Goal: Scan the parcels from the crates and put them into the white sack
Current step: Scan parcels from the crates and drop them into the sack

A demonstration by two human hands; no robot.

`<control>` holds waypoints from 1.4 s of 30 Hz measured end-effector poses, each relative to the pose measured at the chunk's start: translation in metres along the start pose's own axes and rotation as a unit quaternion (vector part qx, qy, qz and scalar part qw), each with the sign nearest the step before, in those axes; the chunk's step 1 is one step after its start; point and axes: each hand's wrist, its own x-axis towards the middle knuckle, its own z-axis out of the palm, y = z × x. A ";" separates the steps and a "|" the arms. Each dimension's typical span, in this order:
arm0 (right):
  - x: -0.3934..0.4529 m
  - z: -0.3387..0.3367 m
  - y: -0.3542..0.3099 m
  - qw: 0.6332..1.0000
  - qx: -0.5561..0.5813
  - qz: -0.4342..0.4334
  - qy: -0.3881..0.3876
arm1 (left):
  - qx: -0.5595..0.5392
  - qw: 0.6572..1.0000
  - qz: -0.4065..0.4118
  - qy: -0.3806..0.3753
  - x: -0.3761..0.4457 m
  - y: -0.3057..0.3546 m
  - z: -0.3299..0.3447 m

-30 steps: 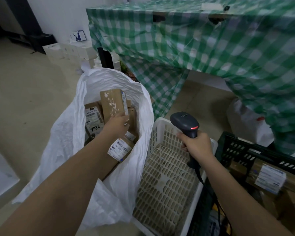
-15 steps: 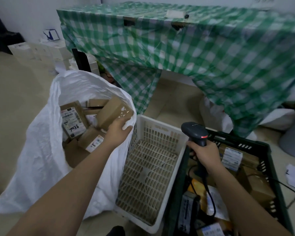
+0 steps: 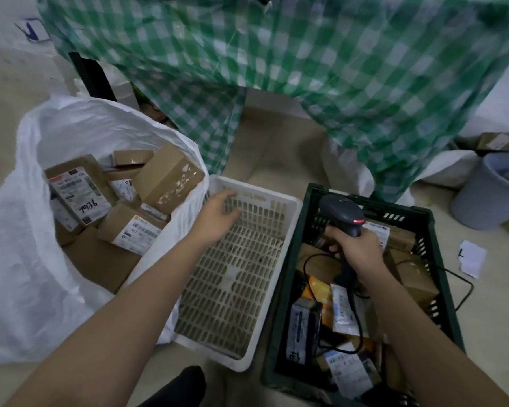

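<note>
Parcels [image 3: 168, 179] in brown cardboard fill the open white sack [image 3: 27, 259] at left. Left hand [image 3: 218, 215] hovers empty, fingers loosely spread, over the near end of the white perforated crate [image 3: 276, 259], which has nothing in it. Right hand [image 3: 356, 251] grips a black barcode scanner [image 3: 341, 212], red light lit, above the dark green crate [image 3: 441, 289] holding more labelled parcels [image 3: 344, 368] and the scanner's cable.

My right grip [image 3: 357, 249] hides scanner [image 3: 342, 214] handle; parcel labels [image 3: 346, 370] in green crate [image 3: 441, 306] too blurred to read.
</note>
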 end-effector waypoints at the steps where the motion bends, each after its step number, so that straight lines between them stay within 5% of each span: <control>1: 0.002 -0.004 0.003 1.000 0.005 0.002 0.003 | -0.013 1.000 0.005 -0.017 -0.001 0.005 0.011; 9: 0.013 -0.051 0.055 0.996 -0.021 0.063 0.059 | -0.009 0.987 0.011 -0.163 -0.021 0.033 0.126; 17: 0.012 -0.061 0.104 0.995 -0.044 0.086 0.021 | 0.107 0.939 -0.034 -0.324 -0.074 0.003 0.233; 22: 0.012 -0.063 0.116 0.996 -0.028 0.085 -0.004 | 0.182 0.930 -0.075 -0.311 -0.086 -0.007 0.261; 33: 0.025 -0.073 0.143 0.995 0.004 0.094 -0.013 | 0.076 0.952 -0.159 -0.250 -0.096 -0.017 0.286; 42: 0.025 -0.074 0.143 0.993 0.041 0.107 -0.011 | 0.084 0.963 -0.107 -0.233 -0.099 -0.001 0.260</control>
